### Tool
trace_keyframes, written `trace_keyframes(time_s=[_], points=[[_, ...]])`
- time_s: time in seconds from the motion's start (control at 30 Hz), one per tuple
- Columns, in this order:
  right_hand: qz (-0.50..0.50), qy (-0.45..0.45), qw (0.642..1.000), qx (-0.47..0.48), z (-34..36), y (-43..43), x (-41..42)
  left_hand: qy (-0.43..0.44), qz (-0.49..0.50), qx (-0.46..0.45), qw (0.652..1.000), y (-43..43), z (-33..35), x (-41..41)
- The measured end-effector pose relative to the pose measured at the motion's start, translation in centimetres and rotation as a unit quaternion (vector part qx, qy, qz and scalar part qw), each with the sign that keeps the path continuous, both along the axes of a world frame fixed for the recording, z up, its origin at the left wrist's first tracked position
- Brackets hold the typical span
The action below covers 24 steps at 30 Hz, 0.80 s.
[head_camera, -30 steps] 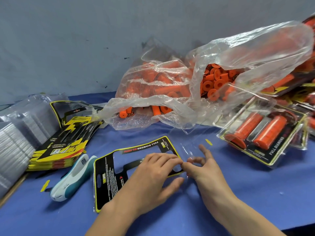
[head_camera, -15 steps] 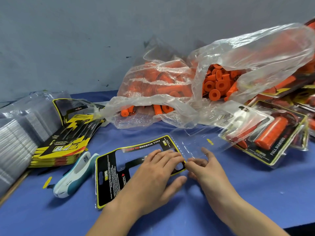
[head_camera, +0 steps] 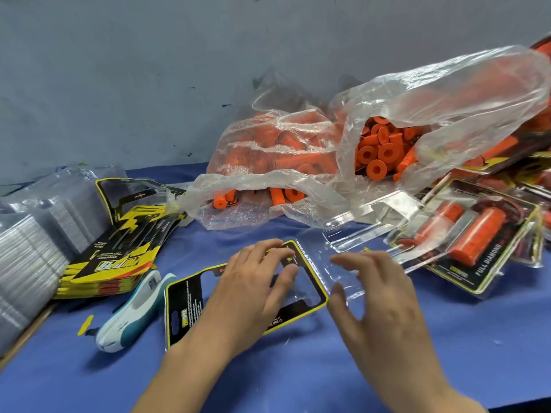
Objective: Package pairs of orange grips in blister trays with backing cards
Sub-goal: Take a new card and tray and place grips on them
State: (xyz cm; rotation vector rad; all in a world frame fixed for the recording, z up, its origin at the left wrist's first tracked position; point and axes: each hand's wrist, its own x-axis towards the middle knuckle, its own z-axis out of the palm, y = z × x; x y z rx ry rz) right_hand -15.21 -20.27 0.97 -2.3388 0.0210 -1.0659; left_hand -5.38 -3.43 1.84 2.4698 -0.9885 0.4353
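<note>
A black and yellow backing card (head_camera: 190, 311) lies flat on the blue table inside a clear blister tray. My left hand (head_camera: 253, 290) rests on the card with its fingers spread flat. The tray's clear lid (head_camera: 366, 231) stands swung open to the right of the card. My right hand (head_camera: 378, 299) hovers beside the card with fingers spread and relaxed, touching the clear plastic at most lightly. Loose orange grips (head_camera: 378, 150) fill two clear plastic bags at the back.
A stack of backing cards (head_camera: 119, 257) and piles of empty clear trays (head_camera: 32, 251) sit at the left. A white and teal stapler (head_camera: 134, 314) lies beside the card. Finished packs (head_camera: 477, 242) with orange grips pile up at the right.
My right hand has let go of the tray's edge and spread open. The clear lid has swung further open to the right. My left hand slid slightly up the card.
</note>
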Motion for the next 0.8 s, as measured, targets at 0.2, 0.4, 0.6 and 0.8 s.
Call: trace_keyframes(time_s=[0.2, 0.4, 0.6, 0.8], points=[[0.045, 0.134, 0.941, -0.306, -1.5, -3.5, 1.8, 0.181, 0.063, -0.070, 0.979, -1.2, 1.4, 6.2], [0.079, 0.121, 0.946, -0.290, -1.4, -3.9, 2.6, 0.302, 0.053, 0.042, 0.951, -3.6, 2.2, 9.2], [0.101, 0.074, 0.950, -0.286, -2.0, -4.1, 2.7, 0.345, 0.032, 0.048, 0.937, -3.7, 2.1, 9.9], [0.117, 0.076, 0.953, -0.267, -2.3, -4.3, 2.5, 0.334, 0.041, 0.034, 0.941, -4.0, 0.4, 10.3]])
